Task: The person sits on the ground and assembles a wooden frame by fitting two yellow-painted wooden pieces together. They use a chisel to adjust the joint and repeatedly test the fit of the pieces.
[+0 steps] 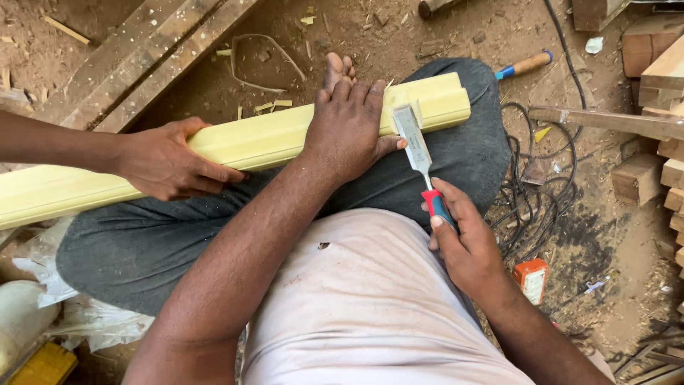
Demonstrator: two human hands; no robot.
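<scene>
Steel of a chisel (414, 145) lay flat across the pale yellow-green wooden piece (242, 146), its blade tip close to the far end of that piece. The right hand (467, 246) was curled tight around the chisel's red and blue handle, fingers wrapped over it and thumb along the top. The left hand (347, 128) pressed down on the wooden piece just beside the blade, palm flat, fingers draped over the far edge and the thumb touching the blade's side; it clamped rather than pinched.

A second person's hand (165, 165) came in from the left and gripped the same piece further along, fingers curled under its near edge. The piece rested across the seated person's lap, on dark grey trousers (128, 246), tilted slightly upward toward the right, its left end running out of view.

By its look the piece was stiff and fairly light, with a smooth painted face that could slip under pressure, so holding it flat from above near the cut and again further back seemed the steady way. The chisel's edge was sharp; the handle was the safe place to take it.

Around them lay sawdust-covered ground (399, 36), a tangle of black cable (531, 203), a wooden-handled tool (526, 65), stacked wood blocks (666, 78) and a small orange box (531, 279).
</scene>
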